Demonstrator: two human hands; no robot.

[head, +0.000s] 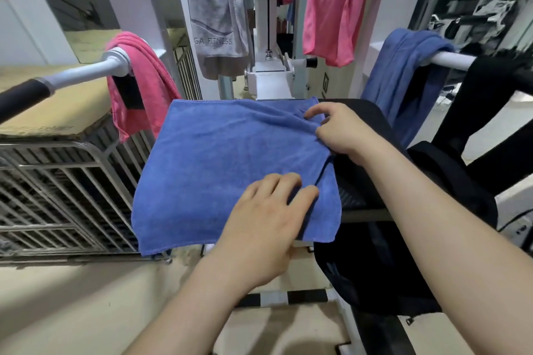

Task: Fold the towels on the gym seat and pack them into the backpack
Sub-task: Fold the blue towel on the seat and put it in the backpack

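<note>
Nearest my lens, the left hand lies flat, fingers spread, pressing the near right part of the blue towel. Beyond it, my right hand pinches a bunched fold at that towel's far right edge, thumb against fingers. I read the towel as spread over the gym seat, its near edge hanging off the front; only a dark strip of seat shows at the towel's right. Just right of the towel, partly behind my right forearm, sits the black backpack, blocking the seat's right side. Left of the towel, a pink towel drapes a white handle bar; below it, a metal rack. Beyond the towel hang a grey towel and a pink cloth. Right of the towel, a darker blue towel drapes another bar.
</note>
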